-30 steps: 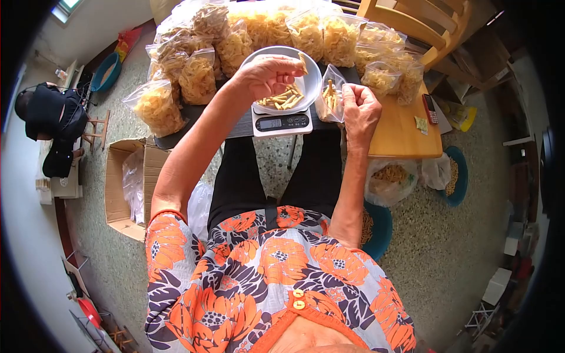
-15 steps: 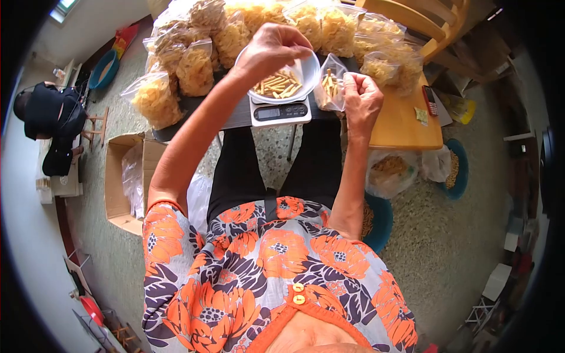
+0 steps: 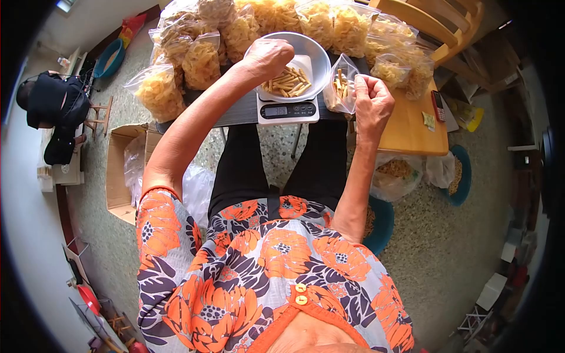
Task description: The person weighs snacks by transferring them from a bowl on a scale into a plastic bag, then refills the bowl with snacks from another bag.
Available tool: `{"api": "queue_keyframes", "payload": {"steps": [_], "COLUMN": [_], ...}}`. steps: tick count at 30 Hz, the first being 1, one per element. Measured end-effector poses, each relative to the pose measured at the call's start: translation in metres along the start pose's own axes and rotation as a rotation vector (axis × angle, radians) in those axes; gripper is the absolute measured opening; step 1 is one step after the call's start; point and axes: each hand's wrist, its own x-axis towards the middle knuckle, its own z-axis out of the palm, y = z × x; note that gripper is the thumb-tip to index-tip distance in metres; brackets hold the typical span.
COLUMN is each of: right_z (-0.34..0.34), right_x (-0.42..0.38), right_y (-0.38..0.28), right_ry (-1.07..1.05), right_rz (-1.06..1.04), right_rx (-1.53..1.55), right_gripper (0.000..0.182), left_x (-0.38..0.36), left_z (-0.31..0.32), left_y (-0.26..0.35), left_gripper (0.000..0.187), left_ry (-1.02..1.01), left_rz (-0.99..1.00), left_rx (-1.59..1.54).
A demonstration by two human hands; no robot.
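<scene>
Right of centre, the left hand (image 3: 375, 106) pinches the clear bag (image 3: 340, 88) by its side, fingers closed; the bag's long axis runs up the frame, peaked end toward the top. Beyond the scale (image 3: 288, 110), the right hand (image 3: 271, 57) curls over the bowl's (image 3: 319, 57) left side; its contents cannot be told.

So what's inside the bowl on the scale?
The bowl on the scale holds a loose pile of short tan sticks. The left hand hides part of its left side, and whatever lies beneath the top sticks can't be seen.
</scene>
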Motion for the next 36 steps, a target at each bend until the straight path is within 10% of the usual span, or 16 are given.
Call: {"api": "queue_keyframes", "payload": {"steps": [15,21,24,33,36], "right_z": [0.003,0.003,0.006,0.002,0.003], "right_x": [-0.001,-0.001,-0.002,-0.004,-0.004], "right_y": [-0.002,0.003,0.005,-0.004,-0.003], "right_ry": [-0.011,-0.007,-0.017,-0.014,-0.001], "right_rz": [-0.009,-0.027,0.006,0.047,0.028], "right_rx": [0.002,-0.006,-0.011,0.042,0.031], "right_gripper": [0.015,0.015,0.019,0.017,0.016], "left_x": [-0.005,-0.026,-0.029,-0.017,-0.014], "left_z": [-0.013,-0.044,-0.052,-0.07,-0.052], "left_y": [-0.003,-0.001,0.026,0.05,0.023], "left_gripper": [0.006,0.021,0.02,0.018,0.009], "left_ry": [0.065,-0.09,-0.195,0.218,0.367], "left_rz": [-0.001,-0.275,-0.279,-0.188,-0.125], "left_rx": [-0.127,-1.633,-1.877,-1.377,-0.732]}}
